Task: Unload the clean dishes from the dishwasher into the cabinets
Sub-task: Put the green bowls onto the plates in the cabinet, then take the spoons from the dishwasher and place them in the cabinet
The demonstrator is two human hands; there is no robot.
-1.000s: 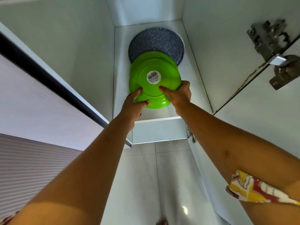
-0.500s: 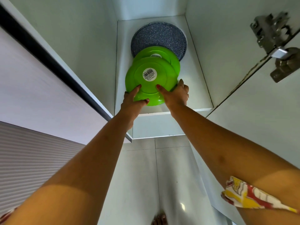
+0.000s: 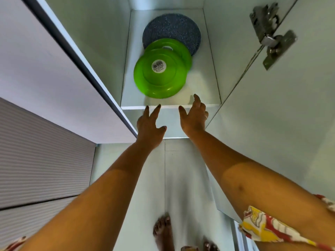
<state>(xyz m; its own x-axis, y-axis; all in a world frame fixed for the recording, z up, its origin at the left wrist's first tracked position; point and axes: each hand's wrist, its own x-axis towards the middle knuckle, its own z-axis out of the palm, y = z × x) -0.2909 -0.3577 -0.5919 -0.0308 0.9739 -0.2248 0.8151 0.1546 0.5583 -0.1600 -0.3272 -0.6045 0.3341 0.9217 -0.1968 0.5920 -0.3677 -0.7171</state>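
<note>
Fingers (image 3: 156, 110): spread and straight on the left hand (image 3: 149, 124), holding nothing; on the right hand (image 3: 194, 118) they are loosely spread too, also holding nothing, with a ring showing on one.
Hands' place: both hover just in front of the shelf's front edge, near the green plate's rim but not touching it; the right fingertips reach a little over the shelf.
Step in hand: this load looks delivered, since the plates lie in the cabinet and neither hand is on them.
Next move: probably back to the dishwasher for more dishes; it is out of view, so the person must turn away from the cabinet.
Cabinet (image 3: 94, 33): open, white inside.
Door (image 3: 281, 124): swung out on the right, and would be easy to bump on turning.
Floor (image 3: 181, 178): pale tiles, with bare feet (image 3: 163, 230) at the bottom edge.
Shelf (image 3: 203, 84): white, carrying all three plates.
Grey speckled plate (image 3: 172, 28): at the back of the shelf.
Green plate (image 3: 160, 75): nearest the front edge, its base with a barcode sticker facing the camera.
Second green plate (image 3: 183, 51): between the other two, partly covered by the front one.
Hinge (image 3: 270, 35): metal, upper right.
Sleeve (image 3: 262, 227): patterned in yellow, red and white, on the right arm.
</note>
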